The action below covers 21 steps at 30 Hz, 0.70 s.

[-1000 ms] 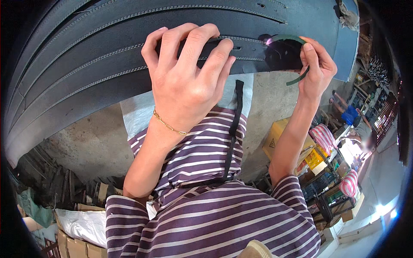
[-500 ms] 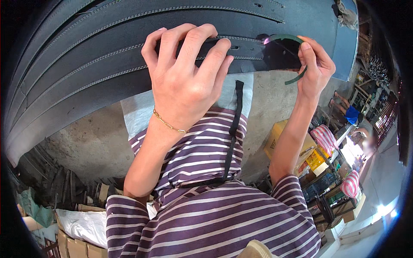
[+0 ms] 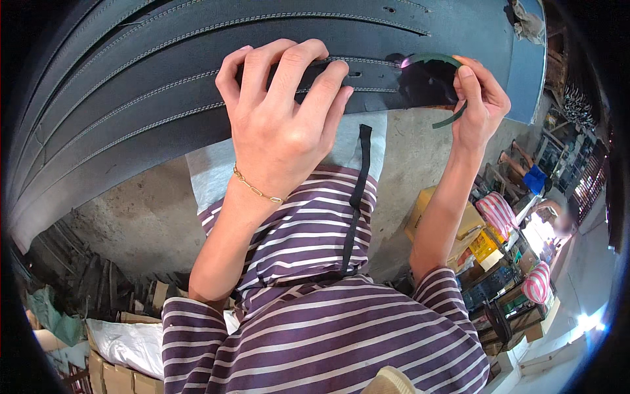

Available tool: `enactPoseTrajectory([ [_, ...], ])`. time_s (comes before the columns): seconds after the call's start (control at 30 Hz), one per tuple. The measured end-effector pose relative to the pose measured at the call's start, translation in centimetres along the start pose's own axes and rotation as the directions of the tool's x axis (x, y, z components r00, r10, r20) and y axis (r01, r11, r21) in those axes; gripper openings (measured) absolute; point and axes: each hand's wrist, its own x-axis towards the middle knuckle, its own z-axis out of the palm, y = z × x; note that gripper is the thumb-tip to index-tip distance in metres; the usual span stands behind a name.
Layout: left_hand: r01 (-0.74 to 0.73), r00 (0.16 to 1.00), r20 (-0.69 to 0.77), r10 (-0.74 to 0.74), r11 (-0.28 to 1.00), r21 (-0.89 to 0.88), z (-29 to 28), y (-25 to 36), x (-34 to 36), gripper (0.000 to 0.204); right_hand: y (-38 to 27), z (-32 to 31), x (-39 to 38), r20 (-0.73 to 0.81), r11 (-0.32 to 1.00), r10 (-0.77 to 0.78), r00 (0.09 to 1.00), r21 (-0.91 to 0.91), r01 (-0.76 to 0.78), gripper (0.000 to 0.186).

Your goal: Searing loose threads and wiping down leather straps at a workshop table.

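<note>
A flat blue-grey work surface [image 3: 469, 33] extends beyond the left hand [image 3: 279, 121] and the right hand [image 3: 482, 98]. Long black straps [image 3: 164, 59] with pale double stitching lie on it side by side, running to the left of and beyond the left hand. A crumpled grey-beige cloth [image 3: 527, 25] rests at the surface's right edge, beyond the right hand.
</note>
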Motion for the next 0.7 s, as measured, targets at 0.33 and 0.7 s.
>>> enactPoseTrajectory([
  [0.33,0.005,1.0,0.019,-0.005,1.0,0.017,-0.21,0.26,0.24,0.023,-0.16,0.08,-0.03,0.02,0.999,-0.04,0.999,-0.03,0.04,0.011],
  [0.7,-0.01,0.999,0.032,0.009,0.999,0.035,-0.08,0.4,0.38,0.022,-0.03,-0.04,0.03,0.018,0.999,-0.04,0.999,0.008,0.04,0.012],
])
